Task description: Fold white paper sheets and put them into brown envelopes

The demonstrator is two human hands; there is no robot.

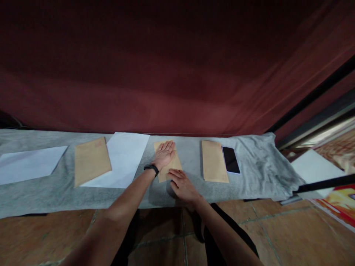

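Note:
A brown paper envelope lies on the grey cloth in front of me, partly covered by my hands. My left hand rests flat on its upper part, fingers stretched toward the far edge; a black band circles that wrist. Nearer to me, my right hand touches the envelope's lower right part with its fingers extended. Neither hand grips anything. Left of them, another brown envelope overlaps a white sheet of paper. To the right lie more brown envelopes, apparently stacked, beside a dark-screened phone.
Grey cloth covers the long, narrow surface. More white paper lies at far left. A dark red wall or curtain rises directly behind. Tiled floor shows below, and a red-and-yellow printed item is at the right edge.

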